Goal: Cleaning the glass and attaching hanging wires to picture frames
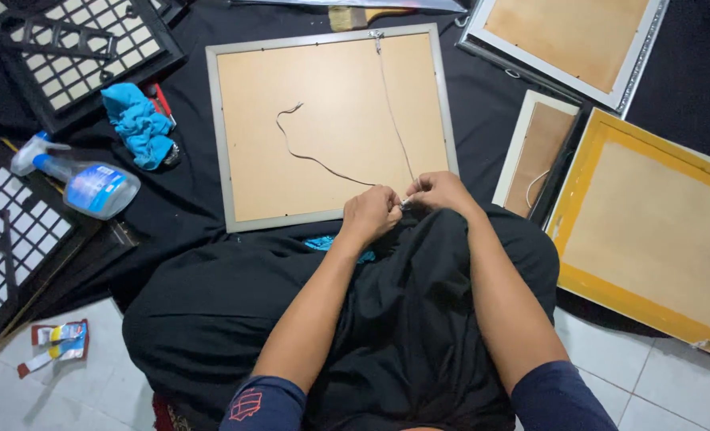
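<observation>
I see left hand (371,212) and right hand (439,191) fingers pinched together on thin cord (395,128); limp, light, best gripped at end over grey frame (331,124).

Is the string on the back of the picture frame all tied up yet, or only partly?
Only partly. The cord already hangs from a fitting at the silver frame's top edge. The left hand and right hand pinch it together at the bottom edge now. A loose end lies curled on the backing, not fastened anywhere visible.
</observation>
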